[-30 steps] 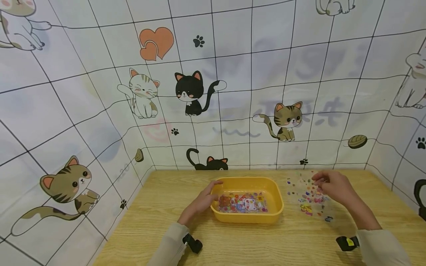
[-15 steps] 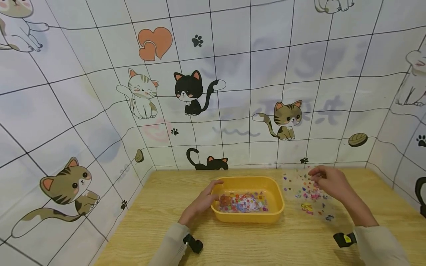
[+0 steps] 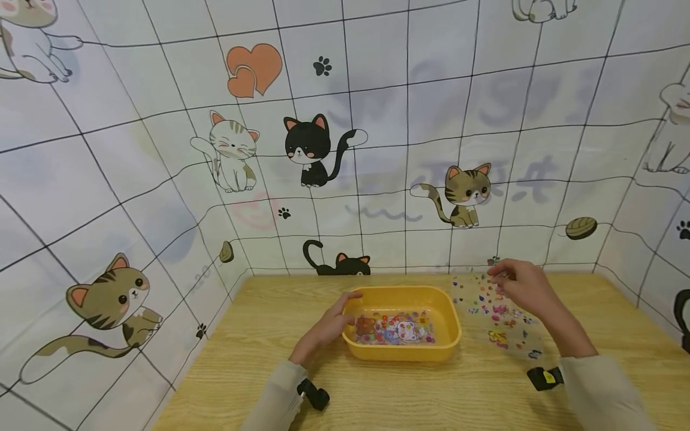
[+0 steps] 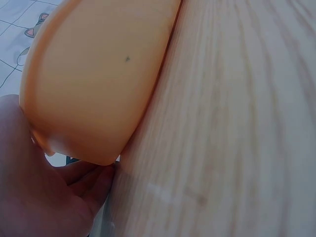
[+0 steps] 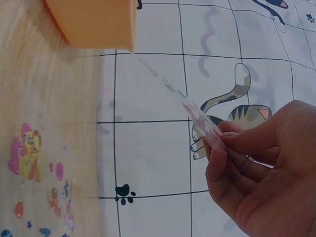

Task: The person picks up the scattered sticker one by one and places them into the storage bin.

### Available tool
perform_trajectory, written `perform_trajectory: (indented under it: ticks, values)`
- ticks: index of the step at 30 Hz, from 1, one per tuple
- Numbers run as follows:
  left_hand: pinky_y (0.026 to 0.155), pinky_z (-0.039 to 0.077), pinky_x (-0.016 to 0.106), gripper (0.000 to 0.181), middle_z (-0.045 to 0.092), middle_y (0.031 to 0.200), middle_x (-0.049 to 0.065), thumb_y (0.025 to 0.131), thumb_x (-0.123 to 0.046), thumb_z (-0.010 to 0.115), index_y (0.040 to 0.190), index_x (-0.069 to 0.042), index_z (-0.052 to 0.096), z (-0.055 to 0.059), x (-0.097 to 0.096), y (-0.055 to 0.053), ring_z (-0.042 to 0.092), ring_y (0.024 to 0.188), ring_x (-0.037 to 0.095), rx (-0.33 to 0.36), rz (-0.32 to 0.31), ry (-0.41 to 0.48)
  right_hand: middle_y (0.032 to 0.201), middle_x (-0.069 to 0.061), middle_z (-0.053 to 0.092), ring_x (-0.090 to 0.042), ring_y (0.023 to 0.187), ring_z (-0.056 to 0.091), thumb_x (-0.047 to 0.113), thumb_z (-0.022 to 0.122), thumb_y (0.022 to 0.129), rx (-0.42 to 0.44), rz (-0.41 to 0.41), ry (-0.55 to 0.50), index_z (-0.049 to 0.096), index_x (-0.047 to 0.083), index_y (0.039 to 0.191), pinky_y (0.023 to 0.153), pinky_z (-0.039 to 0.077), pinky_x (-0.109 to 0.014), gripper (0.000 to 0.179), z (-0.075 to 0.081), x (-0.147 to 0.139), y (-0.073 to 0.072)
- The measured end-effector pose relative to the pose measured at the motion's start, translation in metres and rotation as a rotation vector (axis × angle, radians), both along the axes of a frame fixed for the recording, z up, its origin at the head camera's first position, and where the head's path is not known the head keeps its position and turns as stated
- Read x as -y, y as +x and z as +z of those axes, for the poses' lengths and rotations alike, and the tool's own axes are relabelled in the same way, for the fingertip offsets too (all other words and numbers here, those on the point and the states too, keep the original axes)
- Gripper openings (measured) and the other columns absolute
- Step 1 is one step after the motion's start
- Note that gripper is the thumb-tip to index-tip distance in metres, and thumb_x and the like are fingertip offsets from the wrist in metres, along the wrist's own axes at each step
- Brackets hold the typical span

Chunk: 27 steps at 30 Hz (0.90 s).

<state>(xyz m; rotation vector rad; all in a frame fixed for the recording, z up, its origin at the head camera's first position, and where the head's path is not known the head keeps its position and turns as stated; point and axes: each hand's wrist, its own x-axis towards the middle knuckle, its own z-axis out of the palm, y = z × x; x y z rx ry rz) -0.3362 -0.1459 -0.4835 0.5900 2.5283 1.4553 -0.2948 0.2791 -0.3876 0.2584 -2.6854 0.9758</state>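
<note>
A yellow plastic basin (image 3: pixel 401 354) stands on the wooden table, with a patch of colourful stickers (image 3: pixel 396 330) in its bottom. My left hand (image 3: pixel 327 326) grips the basin's left end. The left wrist view shows this hand (image 4: pixel 54 187) against the basin's outer wall (image 4: pixel 98 74), with fingers curled at its far corner. To the right of the basin, my right hand (image 3: pixel 523 289) pinches a clear plastic sticker sheet (image 3: pixel 482 293) between thumb and fingers, above the table. In the right wrist view the sheet (image 5: pixel 197 116) appears nearly edge-on.
Small coloured stickers, with a yellow-and-pink pony sticker (image 5: pixel 27 150) among them, show against the table beside the basin; whether they belong to the pinched sheet, I cannot tell. A white gridded cloth with cartoon cats (image 3: pixel 305 149) walls the table (image 3: pixel 377 389) at the back and sides.
My right hand has moved left and slightly up with the sheet's far part, while its near stickers stay almost in place. The left hand and basin have hardly moved.
</note>
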Motion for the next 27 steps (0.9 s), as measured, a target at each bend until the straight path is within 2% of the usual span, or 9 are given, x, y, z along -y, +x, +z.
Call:
perform_trajectory:
  ticks: [13,18,27]
  values:
    - [0.121,0.026,0.065,0.061,0.031,0.169,0.010,0.095,-0.014,0.049,0.154,-0.025,0.043,-0.001,-0.001,-0.001,0.024,0.157,0.039,0.006,0.001,0.003,0.098,-0.020,0.074,-0.019,0.075,0.066,0.004,0.055,0.100,-0.023,0.015,0.021,0.069,-0.005,0.117,0.058,0.049,-0.029,0.024,0.030,0.013,-0.005]
    - [0.121,0.026,0.065,0.060,0.030,0.169,0.010,0.095,-0.015,0.048,0.154,-0.025,0.043,-0.003,-0.001,-0.002,0.024,0.158,0.038,0.006,0.000,0.001,0.101,-0.024,0.074,-0.021,0.077,0.068,0.003,0.054,0.100,-0.005,0.047,0.019,0.068,-0.005,0.116,0.059,0.050,-0.029,0.023,0.039,0.023,-0.007]
    - [0.120,0.027,0.066,0.062,0.032,0.169,0.010,0.094,-0.014,0.049,0.154,-0.024,0.043,-0.004,-0.001,-0.003,0.026,0.157,0.039,-0.001,0.003,-0.003,0.100,-0.021,0.073,-0.020,0.073,0.065,0.002,0.056,0.100,0.000,0.126,0.004,0.069,-0.005,0.115,0.057,0.048,-0.029,0.021,0.052,0.051,-0.010]
